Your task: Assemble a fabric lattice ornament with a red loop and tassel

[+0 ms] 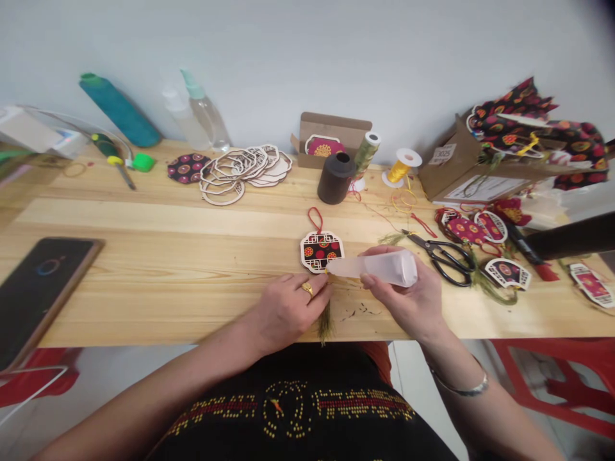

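My right hand [416, 294] is wrapped round a translucent white squeeze bottle [379, 267], tilted almost flat with its nozzle pointing left. The nozzle tip is at the lower edge of a pendant [321, 248], which has a pale wooden lattice frame, dark flowered fabric and a red cord loop. Just below the pendant, my left hand [293, 304], with a gold ring, has its fingers closed over the top of an olive-green tassel [326, 323]. The tassel's strands hang down toward the table's front edge; its upper part is hidden under the fingers.
Black-handled scissors [449, 259] and finished pendants [507, 274] lie to the right, before a cardboard box [456, 160]. Behind stand a black thread cone [336, 179] and a yellow spool [400, 169]. Wooden frames [245, 169] are piled back left; a phone [43, 288] lies left.
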A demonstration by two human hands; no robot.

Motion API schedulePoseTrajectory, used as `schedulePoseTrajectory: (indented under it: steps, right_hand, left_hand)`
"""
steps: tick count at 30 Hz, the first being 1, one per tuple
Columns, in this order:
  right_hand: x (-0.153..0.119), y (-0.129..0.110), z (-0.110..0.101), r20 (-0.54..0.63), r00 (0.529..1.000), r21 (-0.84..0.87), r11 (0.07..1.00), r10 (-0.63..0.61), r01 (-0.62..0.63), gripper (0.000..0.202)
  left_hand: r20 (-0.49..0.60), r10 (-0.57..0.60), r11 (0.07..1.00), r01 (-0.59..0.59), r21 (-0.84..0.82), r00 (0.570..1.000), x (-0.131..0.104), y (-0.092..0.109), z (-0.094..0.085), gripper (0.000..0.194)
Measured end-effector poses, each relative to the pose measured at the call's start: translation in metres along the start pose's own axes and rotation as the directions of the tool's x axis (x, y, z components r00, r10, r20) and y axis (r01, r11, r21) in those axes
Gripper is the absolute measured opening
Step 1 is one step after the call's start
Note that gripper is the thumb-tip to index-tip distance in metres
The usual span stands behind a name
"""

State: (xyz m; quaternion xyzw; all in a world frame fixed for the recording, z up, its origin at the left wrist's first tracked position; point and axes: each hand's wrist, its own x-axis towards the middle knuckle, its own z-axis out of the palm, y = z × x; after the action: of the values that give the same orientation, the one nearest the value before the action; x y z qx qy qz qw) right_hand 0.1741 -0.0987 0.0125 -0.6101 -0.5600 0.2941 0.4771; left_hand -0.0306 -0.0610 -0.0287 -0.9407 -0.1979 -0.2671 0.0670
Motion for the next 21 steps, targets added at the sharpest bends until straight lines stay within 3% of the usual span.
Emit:
schedulePoseTrajectory:
  steps: [21]
  right_hand:
    - [0.0026, -0.0006, -0.0002, 0.075, 0.997, -0.050, 0.999, -0.017, 0.021, 0.024]
  left_hand:
    - [0.008, -0.001, 1.000, 0.001, -0.007, 1.000, 0.0007, -0.0005, 0.0006, 0.022]
